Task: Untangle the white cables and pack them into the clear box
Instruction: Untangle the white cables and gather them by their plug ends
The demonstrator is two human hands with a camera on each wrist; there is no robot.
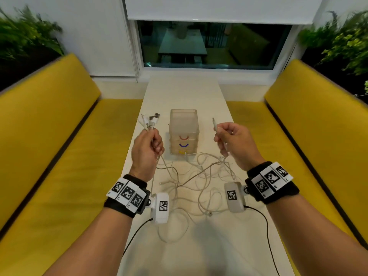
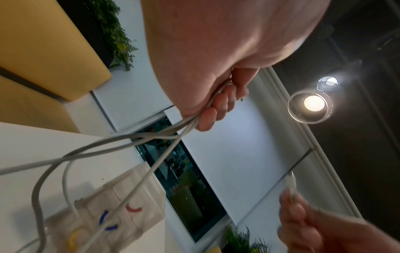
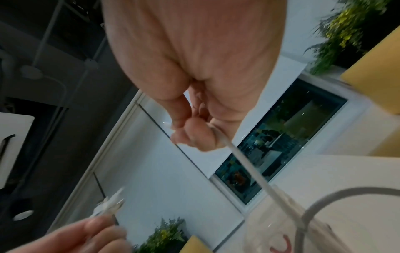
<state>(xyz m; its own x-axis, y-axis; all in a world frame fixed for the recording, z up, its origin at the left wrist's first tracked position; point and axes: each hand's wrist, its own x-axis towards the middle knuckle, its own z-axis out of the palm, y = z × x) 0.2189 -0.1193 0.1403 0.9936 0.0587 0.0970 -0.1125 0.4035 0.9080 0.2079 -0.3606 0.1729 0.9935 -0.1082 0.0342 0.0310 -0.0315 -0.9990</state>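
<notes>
White cables [image 1: 191, 180] lie tangled in loops on the white table [image 1: 179, 90], in front of the clear box [image 1: 184, 124]. The box stands open-topped, with red, blue and yellow arcs on its front. My left hand [image 1: 148, 148] is raised left of the box and grips a bundle of several cable ends [image 1: 150, 121] whose plugs stick up. In the left wrist view those cables [image 2: 168, 135] run down from its curled fingers [image 2: 218, 106]. My right hand [image 1: 232, 140], right of the box, pinches a single cable end [image 1: 215, 125], and that cable [image 3: 242, 157] runs taut down to the tangle.
Yellow benches [image 1: 59, 156] flank the narrow table on both sides. A window [image 1: 213, 44] with a half-lowered white blind sits past the table's far end. Plants [image 1: 23, 32] stand behind each bench. Black camera leads [image 1: 264, 222] trail from both wrists.
</notes>
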